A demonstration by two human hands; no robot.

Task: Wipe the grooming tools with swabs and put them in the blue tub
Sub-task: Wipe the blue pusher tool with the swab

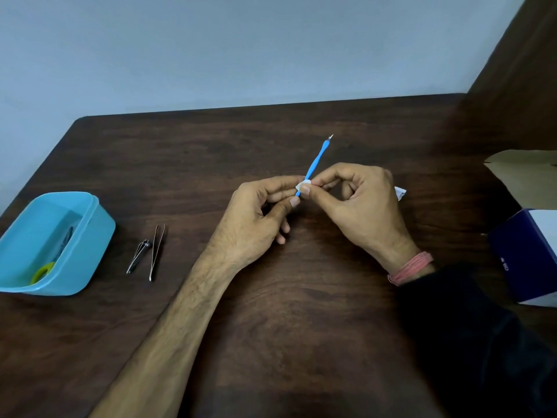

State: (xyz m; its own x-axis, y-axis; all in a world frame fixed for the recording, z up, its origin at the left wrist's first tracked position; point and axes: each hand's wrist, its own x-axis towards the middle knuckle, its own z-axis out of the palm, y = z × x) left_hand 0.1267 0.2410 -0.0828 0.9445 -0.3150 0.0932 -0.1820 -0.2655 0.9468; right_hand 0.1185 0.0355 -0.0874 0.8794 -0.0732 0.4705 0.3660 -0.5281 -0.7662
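My left hand [259, 212] pinches the lower end of a slim blue cuticle tool [316, 159] that points up and away, its metal tip at the far end. My right hand [355, 206] pinches a small white swab [303, 185] wrapped against the tool's handle just above my left fingers. A nail clipper [138, 256] and tweezers [157, 251] lie side by side on the table, left of my left arm. The blue tub [90, 236] stands at the left edge; inside it are scissors with a yellow-green handle [43, 271].
The dark wooden table [271, 312] meets a pale wall at the back. A white and navy box [530, 257] stands at the right edge, with a cardboard flap [524, 173] behind it. A torn white wrapper [400, 193] peeks out behind my right hand.
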